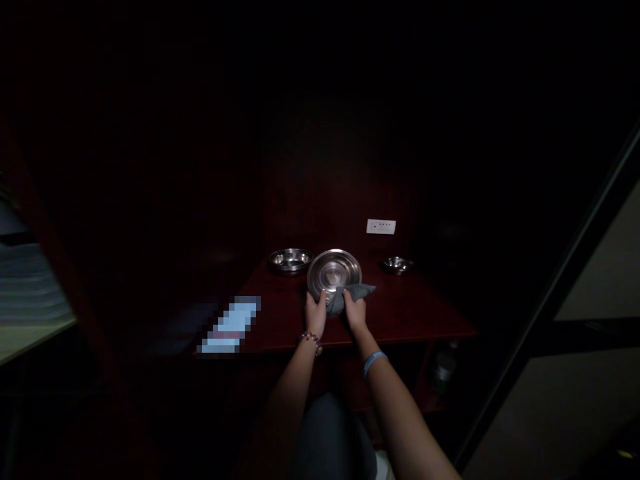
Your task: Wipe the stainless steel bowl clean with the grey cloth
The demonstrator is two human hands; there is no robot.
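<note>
A round steel bowl [335, 268] is held up over the dark red table, tilted so that its inside faces me. My left hand [315, 315] grips its lower left rim, thumb on the inner side. At the lower right rim, my right hand [355, 311] is closed on a grey cloth [337, 302] pressed against the bowl. One corner of the cloth sticks out to the right. The fingers behind the bowl are hidden.
Another steel bowl [291, 261] stands at the back left of the table [400, 317], and a smaller steel bowl [398, 265] at the back right. A white socket plate [381, 227] is on the wall. A blurred-out bright rectangle [231, 325] lies left. Below right stands a bottle [443, 368].
</note>
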